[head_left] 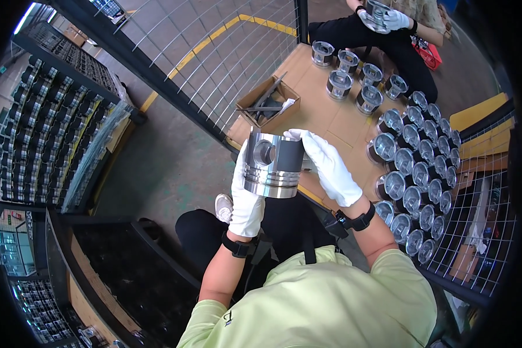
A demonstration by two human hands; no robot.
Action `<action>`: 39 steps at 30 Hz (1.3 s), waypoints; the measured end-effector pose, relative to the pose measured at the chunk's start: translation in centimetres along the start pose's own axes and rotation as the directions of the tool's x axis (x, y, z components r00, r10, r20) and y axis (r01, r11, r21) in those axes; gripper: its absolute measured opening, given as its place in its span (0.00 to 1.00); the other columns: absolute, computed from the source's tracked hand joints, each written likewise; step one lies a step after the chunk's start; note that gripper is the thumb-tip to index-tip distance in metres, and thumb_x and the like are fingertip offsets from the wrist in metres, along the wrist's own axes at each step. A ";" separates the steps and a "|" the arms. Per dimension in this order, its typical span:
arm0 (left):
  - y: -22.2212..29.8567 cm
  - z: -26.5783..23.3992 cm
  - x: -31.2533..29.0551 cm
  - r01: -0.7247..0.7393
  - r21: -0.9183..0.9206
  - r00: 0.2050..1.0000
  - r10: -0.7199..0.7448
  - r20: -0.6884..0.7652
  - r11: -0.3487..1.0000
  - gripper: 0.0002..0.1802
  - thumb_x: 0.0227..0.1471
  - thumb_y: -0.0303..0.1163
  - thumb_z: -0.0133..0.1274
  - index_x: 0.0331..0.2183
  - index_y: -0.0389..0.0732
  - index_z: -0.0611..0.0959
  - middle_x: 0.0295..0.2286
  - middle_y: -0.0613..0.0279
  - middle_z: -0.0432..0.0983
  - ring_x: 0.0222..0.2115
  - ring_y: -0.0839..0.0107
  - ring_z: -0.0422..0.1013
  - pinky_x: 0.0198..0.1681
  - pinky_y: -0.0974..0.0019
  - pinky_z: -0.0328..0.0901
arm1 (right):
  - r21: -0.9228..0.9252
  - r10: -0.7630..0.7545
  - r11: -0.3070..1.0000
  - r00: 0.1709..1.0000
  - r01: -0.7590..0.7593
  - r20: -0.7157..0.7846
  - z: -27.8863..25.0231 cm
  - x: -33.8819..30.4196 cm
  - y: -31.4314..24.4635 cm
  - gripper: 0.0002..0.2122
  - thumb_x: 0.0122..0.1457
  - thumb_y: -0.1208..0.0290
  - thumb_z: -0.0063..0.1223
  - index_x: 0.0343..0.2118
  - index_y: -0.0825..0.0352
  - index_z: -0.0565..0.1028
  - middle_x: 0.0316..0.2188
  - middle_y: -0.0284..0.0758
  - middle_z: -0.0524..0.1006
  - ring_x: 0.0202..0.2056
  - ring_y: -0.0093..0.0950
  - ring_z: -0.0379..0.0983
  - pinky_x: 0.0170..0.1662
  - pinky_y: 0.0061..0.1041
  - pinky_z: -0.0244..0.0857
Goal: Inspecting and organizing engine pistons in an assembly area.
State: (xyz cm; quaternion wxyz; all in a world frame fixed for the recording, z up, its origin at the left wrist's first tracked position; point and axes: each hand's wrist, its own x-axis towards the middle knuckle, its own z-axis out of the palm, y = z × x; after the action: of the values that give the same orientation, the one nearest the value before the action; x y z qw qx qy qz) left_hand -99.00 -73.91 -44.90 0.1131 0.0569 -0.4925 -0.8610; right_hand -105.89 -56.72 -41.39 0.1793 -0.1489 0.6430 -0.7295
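A shiny metal engine piston [272, 167] with a dark grey skirt patch is held up in front of me, its ring grooves toward the lower end and its pin hole facing up toward me. My left hand [246, 200], in a white glove, grips it along the left side and from below. My right hand [326, 165], gloved too, touches its upper right edge with bent fingers. Both hands are closed on the piston. Part of the left fingers is hidden behind it.
Pistons [411, 199] crowd the right side of the cardboard sheet [313, 81], with several more farther back. An open box [272, 116] of tools sits beyond my hands. Wire mesh [214, 64] bounds the left. A co-worker's gloved hands [385, 20] hold another piston. Stacked pistons [46, 139] stand left.
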 end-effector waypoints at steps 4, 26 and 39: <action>-0.2 0.1 0.0 -0.003 0.010 1.000 0.004 -0.007 1.000 0.38 0.58 0.30 0.57 0.65 0.40 0.60 0.59 0.60 0.64 0.58 0.68 0.64 0.61 0.63 0.60 | 0.003 -0.001 1.000 1.000 0.001 -0.005 -0.1 0.0 0.3 0.23 0.71 0.55 0.38 0.55 0.71 0.72 0.52 0.36 0.75 0.54 0.25 0.69 0.61 0.27 0.57; -1.4 -1.5 -0.3 0.778 -0.395 0.627 -0.557 0.545 0.489 0.28 0.62 0.45 0.50 0.57 0.37 0.71 0.51 0.48 0.74 0.49 0.53 0.74 0.45 0.50 0.75 | 0.800 0.097 0.561 0.977 -0.211 0.190 0.4 3.4 4.2 0.19 0.70 0.63 0.36 0.53 0.71 0.71 0.55 0.48 0.72 0.56 0.41 0.70 0.58 0.38 0.66; -1.5 -0.3 -0.6 -0.116 0.249 0.992 0.124 -0.018 0.962 0.26 0.58 0.28 0.56 0.56 0.42 0.66 0.49 0.62 0.70 0.52 0.71 0.68 0.58 0.66 0.63 | 0.844 0.209 0.488 0.968 -0.224 0.136 0.9 -0.6 1.7 0.33 0.66 0.46 0.46 0.63 0.69 0.61 0.56 0.40 0.71 0.56 0.30 0.68 0.62 0.34 0.59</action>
State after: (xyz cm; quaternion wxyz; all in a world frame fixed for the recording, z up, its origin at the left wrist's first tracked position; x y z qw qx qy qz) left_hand -98.60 -73.34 -46.34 0.1653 0.0549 -0.5966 -0.7834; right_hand -104.87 -57.42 -42.94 0.3238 0.0347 0.2145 -0.9208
